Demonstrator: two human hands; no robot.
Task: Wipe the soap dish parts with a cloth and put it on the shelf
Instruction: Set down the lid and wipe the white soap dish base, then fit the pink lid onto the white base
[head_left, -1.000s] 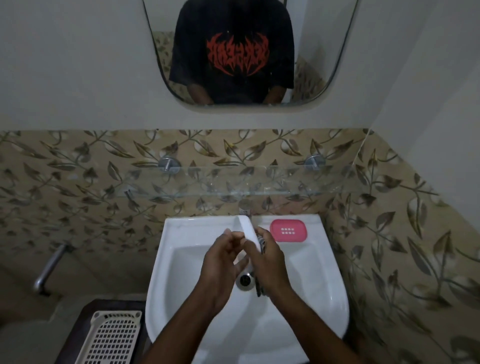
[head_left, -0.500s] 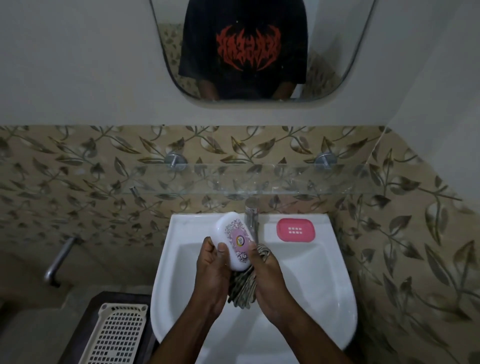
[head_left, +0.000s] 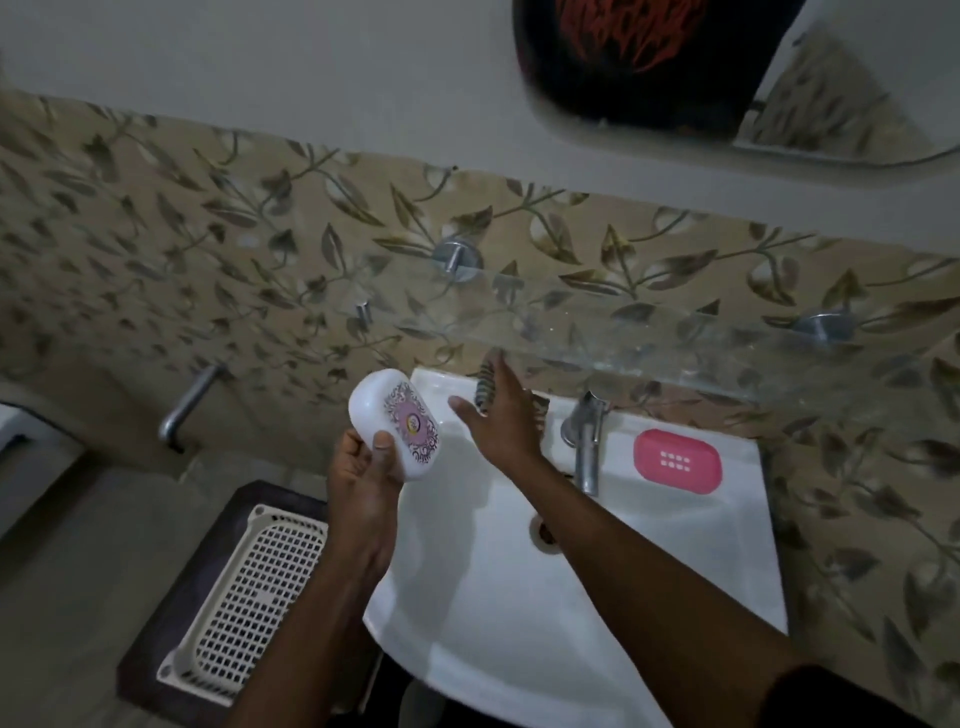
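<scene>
Bathroom wall: leaf-pattern tile below, plain paint above, mirror (head_left: 727, 78) top right. White sink (head_left: 649, 597) sits centre-right, view tilted.

Left hand (head_left: 363, 478) grips the white soap dish lid (head_left: 396, 431) over the sink's far-left corner; thumb across the front face, fingers behind. Lid is tipped, printed pink label facing the camera.

Right hand (head_left: 501, 421) reaches to the sink's far rim, left of the tap (head_left: 587, 441). Fingers are spread, palm down on the striped cloth (head_left: 485, 387). Cloth pokes out past the fingertips, and a bit shows at the hand's right edge. Can't tell if it's pinched or just pressed under the palm.

Pink soap dish base (head_left: 677, 461) lies flat on the sink's far-right ledge, right of the tap, slotted side up, well apart from both hands.

Glass shelf (head_left: 675, 332) runs along the tile just above the sink's far edge, on two round metal mounts; bare where visible.

Near left: cream perforated plastic basket (head_left: 244, 608) on a dark stand (head_left: 171, 613) beside the sink. Metal wall spout (head_left: 189, 405) further left.
</scene>
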